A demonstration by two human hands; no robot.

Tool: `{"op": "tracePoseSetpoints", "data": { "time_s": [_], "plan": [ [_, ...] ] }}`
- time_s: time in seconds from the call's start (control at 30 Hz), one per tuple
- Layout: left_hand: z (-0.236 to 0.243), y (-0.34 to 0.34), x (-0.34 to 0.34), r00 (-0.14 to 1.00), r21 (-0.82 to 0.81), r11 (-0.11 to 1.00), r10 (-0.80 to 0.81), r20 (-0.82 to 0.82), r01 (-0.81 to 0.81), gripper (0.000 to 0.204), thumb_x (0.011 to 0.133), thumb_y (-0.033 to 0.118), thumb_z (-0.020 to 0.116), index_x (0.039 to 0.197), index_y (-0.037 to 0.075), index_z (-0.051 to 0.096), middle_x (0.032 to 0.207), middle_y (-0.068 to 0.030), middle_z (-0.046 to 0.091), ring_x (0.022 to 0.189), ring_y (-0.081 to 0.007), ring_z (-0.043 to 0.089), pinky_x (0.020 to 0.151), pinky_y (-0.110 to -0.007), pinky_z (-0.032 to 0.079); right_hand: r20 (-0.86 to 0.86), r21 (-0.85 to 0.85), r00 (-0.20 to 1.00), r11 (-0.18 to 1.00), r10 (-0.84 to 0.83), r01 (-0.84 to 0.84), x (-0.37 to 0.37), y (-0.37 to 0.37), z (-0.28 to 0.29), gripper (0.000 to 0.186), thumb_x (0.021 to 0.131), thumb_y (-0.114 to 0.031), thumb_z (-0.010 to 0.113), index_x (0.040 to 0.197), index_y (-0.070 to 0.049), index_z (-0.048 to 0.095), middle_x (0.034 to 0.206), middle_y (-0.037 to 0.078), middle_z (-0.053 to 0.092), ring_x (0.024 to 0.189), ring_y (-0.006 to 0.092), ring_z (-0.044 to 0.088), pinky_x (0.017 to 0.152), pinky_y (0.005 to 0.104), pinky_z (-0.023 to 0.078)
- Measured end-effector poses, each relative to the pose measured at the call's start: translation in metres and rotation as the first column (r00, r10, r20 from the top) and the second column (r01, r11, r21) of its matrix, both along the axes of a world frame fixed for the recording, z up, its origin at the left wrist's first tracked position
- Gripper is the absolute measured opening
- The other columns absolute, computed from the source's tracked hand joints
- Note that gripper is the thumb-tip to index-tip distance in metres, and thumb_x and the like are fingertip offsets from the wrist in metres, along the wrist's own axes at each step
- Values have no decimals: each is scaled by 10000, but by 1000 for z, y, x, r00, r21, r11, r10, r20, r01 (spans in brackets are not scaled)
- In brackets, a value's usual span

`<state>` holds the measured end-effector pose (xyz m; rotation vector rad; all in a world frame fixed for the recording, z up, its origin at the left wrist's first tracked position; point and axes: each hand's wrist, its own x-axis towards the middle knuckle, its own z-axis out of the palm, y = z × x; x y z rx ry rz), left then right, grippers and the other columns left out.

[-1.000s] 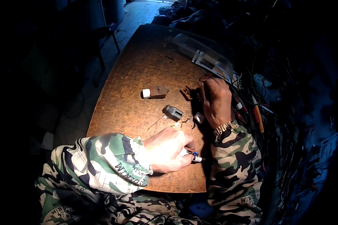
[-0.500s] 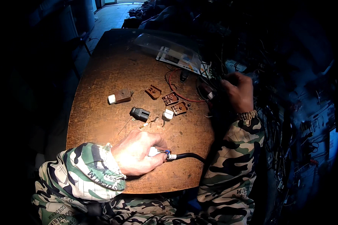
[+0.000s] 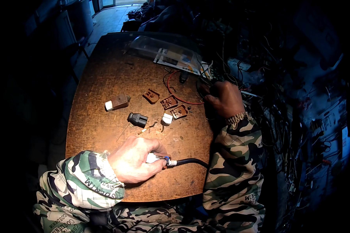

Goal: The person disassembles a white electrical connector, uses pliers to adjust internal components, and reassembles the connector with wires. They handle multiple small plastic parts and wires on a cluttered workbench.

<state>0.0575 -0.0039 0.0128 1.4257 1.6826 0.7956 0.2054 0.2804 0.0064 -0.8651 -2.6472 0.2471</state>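
Pinched in my left hand (image 3: 134, 161) is a white plug piece (image 3: 152, 158) at the end of a black cable (image 3: 190, 160). A bit of blue shows where the cable meets it, beside a white collar (image 3: 172, 163). My right hand (image 3: 226, 99) is at the table's right edge among dark wires, fingers curled. Whatever lies in its fingers is too dark to make out. Just beyond my left hand lie a black plug shell (image 3: 138, 119), a white block (image 3: 167, 119) and a small brass-coloured pin (image 3: 143, 131).
Several brown plug housing halves (image 3: 169, 102) lie mid-table. A brown plug with a white end (image 3: 118, 101) is to their left. A red wire (image 3: 171, 91) curves behind. At the far side rests a clear plastic package (image 3: 144, 44). Tangled wires (image 3: 256, 85) fill the dark right side.
My right hand has moved left and slightly nearer, its fingers lower among the dark wires. My left hand keeps its grip on the white plug piece. The whole view has shifted a little.
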Motion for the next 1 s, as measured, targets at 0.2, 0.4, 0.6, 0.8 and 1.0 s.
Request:
{"op": "tracePoseSetpoints", "data": {
  "time_s": [0.2, 0.4, 0.6, 0.8, 1.0],
  "plan": [
    [0, -3, 1, 1000, 29, 1000, 12, -22, -11, 218, 870, 168, 738, 1002, -5, 738, 842, -114, 771, 724, -199, 739, 656, -323, 567, -79, 56, 997, 998, -8, 13, -4, 8, -11, 284, 943, -238, 653, 918, 38, 714, 825, 236, 692, 777, 396, 684, 691, 470, 512],
    [-1, -2, 0, 1000, -7, 1000, 7, 8, -7, 257, 867, 209, 706, 1022, 6, 740, 855, -201, 742, 777, -322, 739, 719, -397, 574, -443, -655, 896, 681, 5, -327, 4, 4, 13, 358, 1026, -285, 558, 1091, 53, 657, 912, 158, 721, 705, 195, 665, 626, 333, 511],
    [4, -1, 0, 1000, -33, 999, 1, 1, -1, 257, 868, 210, 702, 1026, 11, 743, 851, -189, 742, 775, -325, 736, 720, -400, 572, -527, -823, 846, 295, -79, -485, 7, 3, 16, 345, 1062, -255, 538, 1188, 56, 614, 973, 171, 723, 720, 155, 677, 597, 269, 540],
    [5, -2, 0, 1000, -45, 999, 12, 0, -12, 260, 866, 209, 703, 1035, 16, 745, 865, -187, 745, 779, -327, 733, 723, -406, 569, -506, -850, 854, 235, -116, -472, 5, 1, 17, 346, 1066, -208, 520, 1222, 90, 601, 973, 184, 720, 719, 168, 690, 593, 268, 563],
    [3, -1, -1, 1000, -92, 996, 16, 11, -15, 271, 864, 221, 706, 1038, 17, 746, 892, -190, 750, 823, -315, 746, 753, -404, 577, -471, -864, 876, 255, -103, -435, 5, 3, 15, 352, 1067, -211, 518, 1224, 93, 602, 969, 192, 718, 714, 179, 694, 585, 259, 562]
  ]
}}
